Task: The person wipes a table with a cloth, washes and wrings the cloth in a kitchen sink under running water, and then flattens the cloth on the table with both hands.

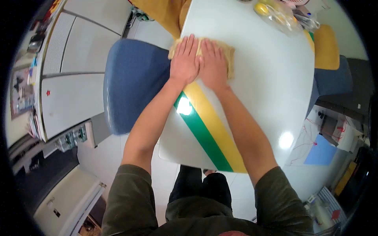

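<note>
A yellowish-tan cloth (230, 59) lies on the white table (267, 90), near its left edge. Both of my hands rest flat on the cloth, side by side, with their inner edges touching or nearly so. My left hand (185, 61) covers the cloth's left part, fingers stretched forward. My right hand (212, 66) presses on its middle, the fingers straight and pointing away from me. Much of the cloth is hidden beneath them. A yellow and green stripe (202, 133) runs across the tabletop between my forearms.
A blue chair (134, 78) stands against the table's left side. Clear plastic bags with yellow fruit (275, 15) lie at the far right of the tabletop. Yellow and blue chairs (328, 47) are beyond the right edge. White cabinets (73, 98) line the left.
</note>
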Tool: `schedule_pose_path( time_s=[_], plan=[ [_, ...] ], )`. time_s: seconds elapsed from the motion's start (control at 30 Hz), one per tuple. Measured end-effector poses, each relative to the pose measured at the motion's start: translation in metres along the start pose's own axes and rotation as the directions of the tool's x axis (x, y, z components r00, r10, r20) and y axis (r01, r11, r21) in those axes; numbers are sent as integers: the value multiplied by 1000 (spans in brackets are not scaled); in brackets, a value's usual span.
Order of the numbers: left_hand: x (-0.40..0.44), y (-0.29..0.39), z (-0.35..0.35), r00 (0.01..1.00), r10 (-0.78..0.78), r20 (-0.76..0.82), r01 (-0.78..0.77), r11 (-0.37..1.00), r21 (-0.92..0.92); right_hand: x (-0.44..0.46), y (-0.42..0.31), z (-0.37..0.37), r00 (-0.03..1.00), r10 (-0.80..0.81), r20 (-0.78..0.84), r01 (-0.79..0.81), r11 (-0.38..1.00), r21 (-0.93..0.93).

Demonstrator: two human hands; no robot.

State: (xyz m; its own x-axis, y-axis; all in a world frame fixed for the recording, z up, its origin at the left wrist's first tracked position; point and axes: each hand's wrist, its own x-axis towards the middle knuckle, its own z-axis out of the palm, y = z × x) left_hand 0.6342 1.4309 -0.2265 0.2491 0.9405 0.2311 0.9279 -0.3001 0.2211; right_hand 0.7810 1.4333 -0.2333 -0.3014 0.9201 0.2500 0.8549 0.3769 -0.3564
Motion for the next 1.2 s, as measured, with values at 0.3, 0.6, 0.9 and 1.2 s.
schedule_pose_path(
  time_s=[0.3, 0.6, 0.9, 1.2],
  plan=[
    [199, -73, 56, 979, 106, -177, -119, 990, -69, 183, 83, 42, 993, 39, -113, -47, 996, -70],
    [222, -82, 78, 953, 149, -265, -181, 979, -97, 201, 102, 49, 988, 0, -152, -26, 986, -166],
    [58, -44, 28, 992, 79, -97, -81, 997, -14, 52, 18, 31, 998, 11, -68, -20, 991, -133],
    [-253, 49, -79, 987, -32, 157, 55, 988, -142, -237, -147, -33, 993, 82, 87, -85, 996, 37]
  ],
)
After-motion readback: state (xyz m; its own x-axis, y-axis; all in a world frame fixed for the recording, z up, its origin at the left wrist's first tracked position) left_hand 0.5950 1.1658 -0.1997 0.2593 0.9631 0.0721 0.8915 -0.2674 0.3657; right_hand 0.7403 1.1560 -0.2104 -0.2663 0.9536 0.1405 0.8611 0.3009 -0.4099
